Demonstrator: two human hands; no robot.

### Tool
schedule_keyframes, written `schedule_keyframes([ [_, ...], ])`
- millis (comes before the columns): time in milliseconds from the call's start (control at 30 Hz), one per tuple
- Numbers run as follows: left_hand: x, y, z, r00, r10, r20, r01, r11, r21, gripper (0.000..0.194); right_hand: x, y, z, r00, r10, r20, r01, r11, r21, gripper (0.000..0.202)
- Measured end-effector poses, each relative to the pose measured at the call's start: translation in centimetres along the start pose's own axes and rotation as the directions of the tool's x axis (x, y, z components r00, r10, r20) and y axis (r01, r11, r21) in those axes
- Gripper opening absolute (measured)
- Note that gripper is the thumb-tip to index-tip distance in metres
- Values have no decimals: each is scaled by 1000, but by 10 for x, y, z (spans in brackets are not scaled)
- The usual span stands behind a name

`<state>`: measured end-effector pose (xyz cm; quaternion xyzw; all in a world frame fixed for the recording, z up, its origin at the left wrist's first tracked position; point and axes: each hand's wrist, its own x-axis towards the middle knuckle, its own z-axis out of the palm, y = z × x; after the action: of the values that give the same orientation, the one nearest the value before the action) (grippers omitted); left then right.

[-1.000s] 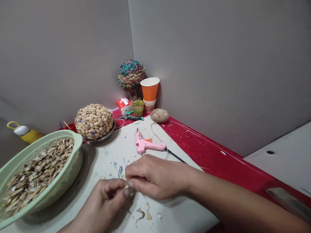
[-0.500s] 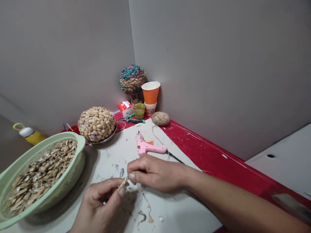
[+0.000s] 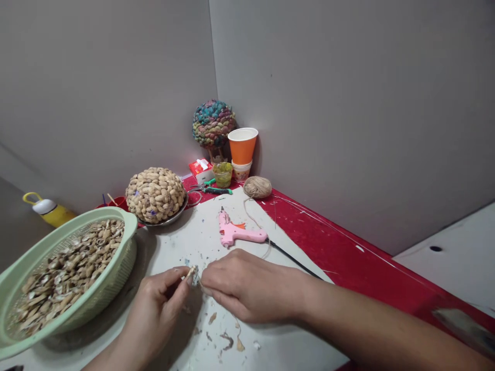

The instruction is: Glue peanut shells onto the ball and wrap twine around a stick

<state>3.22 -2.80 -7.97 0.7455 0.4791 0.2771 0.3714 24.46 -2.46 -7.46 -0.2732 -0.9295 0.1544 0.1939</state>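
In the head view, my left hand [image 3: 160, 304] pinches a small pale piece, likely a bit of peanut shell [image 3: 191, 271], between thumb and forefinger. Close on its right is my right hand [image 3: 251, 283], its fingers curled and pressed together; whatever lies in them is hidden. Both hands are above a pale sheet [image 3: 286, 340] scattered with shell crumbs [image 3: 228, 340] and a thin strand. Beyond the right hand lies a pink glue gun [image 3: 242, 235] with a black cord. A green colander [image 3: 131, 226] of peanut shells [image 3: 73, 278] stands left of my left hand.
A peanut-covered dome [image 3: 154, 195] sits in a metal bowl. At the back corner are a coloured peanut tree [image 3: 214, 123], an orange paper cup [image 3: 243, 149], green-handled pliers [image 3: 217, 190] and a twine ball [image 3: 257, 187]. A yellow bottle [image 3: 60, 217] is far left.
My hands have drawn slightly apart, the left shifting left with the pale piece. My right fingers are curled in more. The view has shifted slightly.
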Motion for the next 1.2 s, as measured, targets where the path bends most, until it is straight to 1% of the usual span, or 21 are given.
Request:
schedule_keyframes([
  [100, -1, -3, 8, 998, 6, 55, -5, 1000, -11, 22, 1, -4, 1, 998, -39, 52, 44, 995, -90, 11],
  [167, -6, -3, 14, 995, 14, 103, -11, 1000, -28, 23, 1, -4, 1, 996, -46, 71, 52, 995, -90, 9],
  [267, -15, 0, 21, 983, 70, 168, -69, 998, -11, 22, 1, -1, 1, 998, -20, 53, 20, 1000, -1, 9],
  [333, -20, 5, 22, 973, 133, 188, -137, 990, 12, 19, 1, 4, 1, 1000, -9, 13, 7, 991, 135, 16],
  [400, -23, 11, 20, 970, 194, 148, -199, 980, 20, 16, 1, 9, 0, 1000, -10, -23, 17, 951, 308, 21],
  [500, -24, 18, 14, 967, 254, 15, -254, 967, 28, 22, 1, 12, -3, 999, 17, -40, 6, 860, 511, 21],
  [567, -23, 20, 10, 958, 277, -76, -273, 960, 60, 25, 2, 12, -4, 997, 65, -38, -31, 812, 583, 20],
  [633, -21, 19, 7, 946, 284, -159, -269, 957, 109, 24, 3, 9, -4, 993, 110, -44, -60, 788, 613, 20],
  [733, -15, 15, 3, 918, 329, -222, -299, 941, 159, 23, 4, 5, -1, 986, 146, -83, -65, 787, 613, 21],
  [800, -11, 11, 1, 898, 376, -229, -342, 923, 174, 22, 4, 3, 3, 980, 162, -115, -62, 800, 597, 20],
  [867, -8, 9, -1, 898, 380, -220, -345, 921, 183, 22, 5, 3, 6, 975, 163, -150, -50, 823, 566, 20],
  [933, -6, 7, -1, 916, 348, -201, -314, 932, 182, 21, 4, 2, 9, 976, 125, -180, -18, 865, 502, 20],
  [1067, -3, 3, -3, 949, 257, -184, -236, 963, 130, 19, 3, 2, 10, 974, 15, -226, 55, 953, 299, 20],
  [1133, -2, 1, -3, 969, 178, -173, -169, 983, 66, 22, 2, 1, 8, 971, 26, -239, 33, 971, 239, 20],
  [1200, -1, 1, -3, 987, 70, -147, -76, 997, -34, 26, 1, 2, 6, 959, 97, -268, -41, 977, 207, 20],
])
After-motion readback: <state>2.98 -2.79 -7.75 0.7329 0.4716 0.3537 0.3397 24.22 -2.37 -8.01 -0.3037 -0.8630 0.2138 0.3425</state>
